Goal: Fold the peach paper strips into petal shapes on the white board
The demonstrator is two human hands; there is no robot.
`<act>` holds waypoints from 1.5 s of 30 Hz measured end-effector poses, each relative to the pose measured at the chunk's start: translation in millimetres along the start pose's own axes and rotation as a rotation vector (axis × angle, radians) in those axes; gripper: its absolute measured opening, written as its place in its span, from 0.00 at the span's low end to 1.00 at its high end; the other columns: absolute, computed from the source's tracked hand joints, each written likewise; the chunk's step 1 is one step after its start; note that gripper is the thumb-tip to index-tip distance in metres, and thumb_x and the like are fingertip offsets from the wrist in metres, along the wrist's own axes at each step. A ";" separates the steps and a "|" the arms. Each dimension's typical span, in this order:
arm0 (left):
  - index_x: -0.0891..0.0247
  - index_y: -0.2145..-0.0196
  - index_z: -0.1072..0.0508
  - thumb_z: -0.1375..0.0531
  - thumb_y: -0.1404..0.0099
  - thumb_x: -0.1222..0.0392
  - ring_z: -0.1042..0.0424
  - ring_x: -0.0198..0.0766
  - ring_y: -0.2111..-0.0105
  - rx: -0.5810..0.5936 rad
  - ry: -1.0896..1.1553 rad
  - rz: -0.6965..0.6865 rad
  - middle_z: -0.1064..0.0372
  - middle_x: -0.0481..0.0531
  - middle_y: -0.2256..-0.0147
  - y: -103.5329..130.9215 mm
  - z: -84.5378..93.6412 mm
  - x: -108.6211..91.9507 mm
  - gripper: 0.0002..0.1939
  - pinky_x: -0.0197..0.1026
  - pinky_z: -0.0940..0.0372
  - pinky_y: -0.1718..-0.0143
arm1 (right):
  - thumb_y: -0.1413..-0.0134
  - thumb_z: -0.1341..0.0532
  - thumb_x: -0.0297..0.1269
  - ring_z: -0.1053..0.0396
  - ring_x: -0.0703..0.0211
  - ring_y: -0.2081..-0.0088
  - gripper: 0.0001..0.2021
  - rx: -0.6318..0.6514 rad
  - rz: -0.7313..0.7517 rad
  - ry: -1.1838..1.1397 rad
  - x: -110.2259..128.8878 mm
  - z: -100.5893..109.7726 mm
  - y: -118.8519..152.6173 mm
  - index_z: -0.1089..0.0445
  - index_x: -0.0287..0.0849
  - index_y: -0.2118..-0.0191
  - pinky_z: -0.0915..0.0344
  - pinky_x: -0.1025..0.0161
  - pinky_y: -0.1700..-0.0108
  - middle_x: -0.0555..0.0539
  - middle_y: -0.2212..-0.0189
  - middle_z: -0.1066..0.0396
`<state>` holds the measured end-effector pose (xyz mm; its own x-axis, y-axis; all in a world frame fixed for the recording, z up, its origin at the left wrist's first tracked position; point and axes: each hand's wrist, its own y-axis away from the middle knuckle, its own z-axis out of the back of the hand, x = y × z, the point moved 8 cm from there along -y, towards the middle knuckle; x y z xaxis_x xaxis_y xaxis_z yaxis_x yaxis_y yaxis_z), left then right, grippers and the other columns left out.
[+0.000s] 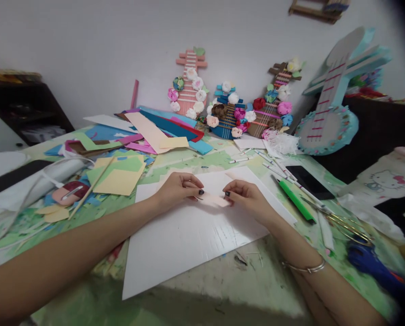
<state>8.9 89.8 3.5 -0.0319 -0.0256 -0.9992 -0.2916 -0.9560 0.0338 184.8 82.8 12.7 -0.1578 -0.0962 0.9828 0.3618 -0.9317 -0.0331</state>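
A small strip of pale pink paper (pixel 213 198) is stretched between my two hands, just above a white board (pixel 175 244). My left hand (pixel 180 190) pinches its left end between thumb and fingers. At the other end, my right hand (pixel 246 197) grips it the same way, with the fingers curled. A second pale slip of paper (pixel 234 175) lies on the board behind my hands. The board rests at an angle on the green-patterned table (pixel 256 280).
Right of the board lie a green cutter knife (pixel 296 201), a black phone (pixel 311 182), gold scissors (pixel 348 226) and a blue glue gun (pixel 372 265). Coloured paper (pixel 121 181) piles up at left. Flower-covered paper guitars (pixel 190 90) lean against the wall.
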 end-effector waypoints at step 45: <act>0.65 0.63 0.26 0.42 0.44 0.68 0.30 0.40 0.62 0.037 -0.781 -0.561 0.28 0.57 0.62 0.3 -20.7 -23.8 0.11 0.41 0.35 0.60 | 0.64 0.32 0.43 0.47 0.69 0.80 0.14 -0.412 0.126 -0.007 0.2 62.3 -4.0 0.25 0.38 0.72 0.51 0.66 0.77 0.53 0.82 0.35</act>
<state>29.3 84.1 26.8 -0.5026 0.6472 -0.5732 -0.4879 -0.7596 -0.4300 240.6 108.3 24.3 -0.1289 -0.2172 0.9676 -0.0191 -0.9750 -0.2214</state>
